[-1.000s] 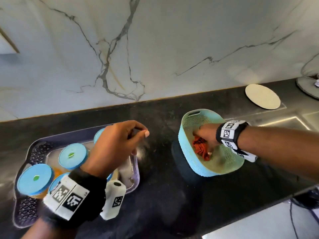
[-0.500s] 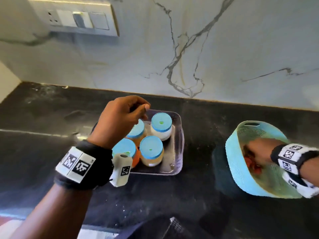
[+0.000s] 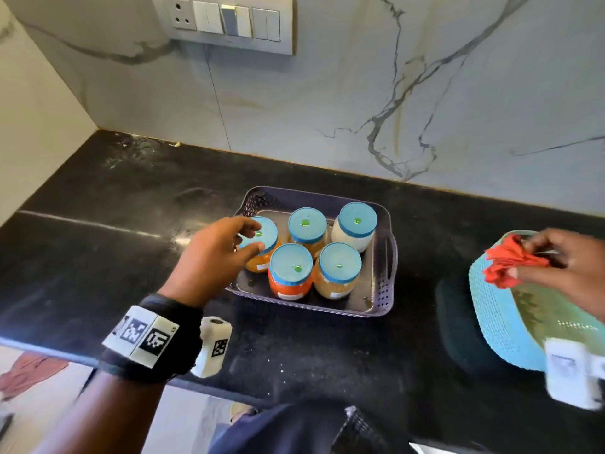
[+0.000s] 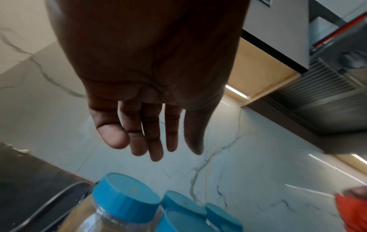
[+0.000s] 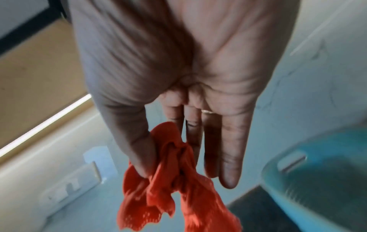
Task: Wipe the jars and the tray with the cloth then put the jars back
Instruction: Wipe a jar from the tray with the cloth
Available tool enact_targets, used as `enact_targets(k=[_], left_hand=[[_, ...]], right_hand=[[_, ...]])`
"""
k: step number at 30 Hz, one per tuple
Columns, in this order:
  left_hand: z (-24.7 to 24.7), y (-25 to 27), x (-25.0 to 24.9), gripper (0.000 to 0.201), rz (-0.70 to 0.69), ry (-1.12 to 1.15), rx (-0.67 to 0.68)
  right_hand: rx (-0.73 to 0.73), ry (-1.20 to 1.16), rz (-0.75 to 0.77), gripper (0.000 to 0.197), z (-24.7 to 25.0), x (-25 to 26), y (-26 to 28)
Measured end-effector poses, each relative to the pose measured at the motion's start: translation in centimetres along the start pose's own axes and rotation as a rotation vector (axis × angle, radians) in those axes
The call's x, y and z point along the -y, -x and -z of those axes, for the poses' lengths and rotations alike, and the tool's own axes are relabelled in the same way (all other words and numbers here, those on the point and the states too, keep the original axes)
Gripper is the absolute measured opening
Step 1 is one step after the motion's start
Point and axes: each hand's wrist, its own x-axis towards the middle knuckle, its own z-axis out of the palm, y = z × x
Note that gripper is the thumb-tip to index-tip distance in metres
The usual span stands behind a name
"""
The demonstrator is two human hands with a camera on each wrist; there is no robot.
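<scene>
We're fetching cloth: right hand [image 3: 571, 273] pinching red cloth [image 3: 510, 263] over blue basket [image 3: 497, 319]. Left hand [image 3: 216, 257] open, hovering above leftmost jar [image 3: 262, 247] in tray [image 3: 383, 290]. Next, likely: grip jar, lift clear, wipe.

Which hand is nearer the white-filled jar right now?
Left. The left hand hovers over the tray's far-left jar, two jars from the white-filled jar; the right hand pinches the cloth above the teal basket.

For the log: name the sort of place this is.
Most likely a home kitchen: a black stone counter against a marble-look backsplash with a switch plate, and a tray of food jars on it.
</scene>
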Motion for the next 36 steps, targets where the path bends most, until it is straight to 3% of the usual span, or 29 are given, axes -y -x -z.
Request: enact_targets(k=[2,7,11,17,23,26,29,33,36], left_hand=[[-0.7,0.3,-0.3,0.043,-0.101,-0.088,0.036],[-3.4,-1.4,-2.9,0.077,-0.328,-0.408,0.193],[-5.6,-2.7,-6.1,0.082,-0.419,-0.653,0.248],[-8.5,-3.5,-9.2,0.086,-0.513,-0.872,0.293],[-10.6,-4.1,-10.6,0.071,-0.524,-0.989,0.362],[-11.2,-4.2,-10.6,0.062,-0.477,-0.933,0.379],[-10.9,-4.5,-10.7,0.079,-0.392,-0.755,0.401],[-8.2,-5.0,-11.2,0.109,-0.301,-0.293,0.425],[-5.4,-4.9,-11.5,0.116,-0.299,0.07,0.34]], right_hand=[[0.001,-0.259,-0.011,0.034,-3.6,3.5,1.2],[0.015,-0.592,-0.06,0.057,-10.4,4.6,2.3],[-0.007,-0.538,-0.057,0.062,-11.6,4.5,3.0],[-0.008,-0.475,-0.034,0.053,-10.3,3.5,3.8],[-0.06,-0.471,-0.023,0.043,-10.0,2.3,4.0],[-0.049,-0.539,-0.035,0.041,-10.4,1.8,3.6],[-0.046,-0.577,-0.02,0.04,-10.4,2.0,3.3],[-0.07,-0.659,0.006,0.041,-9.9,3.3,2.7],[-0.053,-0.742,0.052,0.041,-10.2,5.1,2.1]])
